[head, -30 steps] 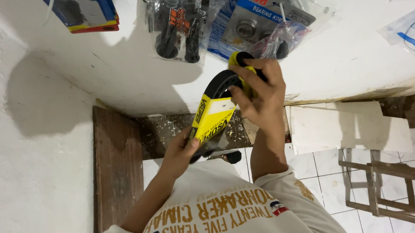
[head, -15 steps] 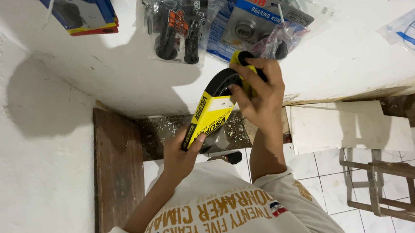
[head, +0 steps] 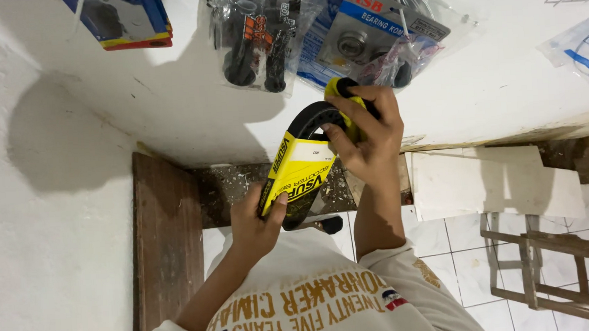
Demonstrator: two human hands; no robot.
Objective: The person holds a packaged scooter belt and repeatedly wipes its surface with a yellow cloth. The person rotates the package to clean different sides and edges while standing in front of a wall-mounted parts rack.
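A black rubber belt in a yellow cardboard sleeve (head: pixel 301 168) is held up in front of a white wall. My left hand (head: pixel 257 224) grips the sleeve's lower end, thumb on the yellow card. Higher up, my right hand (head: pixel 367 138) is closed around the belt's upper black loop. Several bagged parts hang on the wall just above: a clear bag with black hand grips (head: pixel 258 43) and a blue-carded pack with round metal parts (head: pixel 368 37).
A blue and red box (head: pixel 122 20) hangs at the top left. A clear bag (head: pixel 587 53) hangs at the right edge. Below are a dark wooden board (head: pixel 167 239), white floor tiles (head: pixel 460 244) and a wooden frame (head: pixel 555 266) at the lower right.
My left hand has shifted slightly on the sleeve's lower end, and the belt has tilted a little. My right hand stays on the upper loop.
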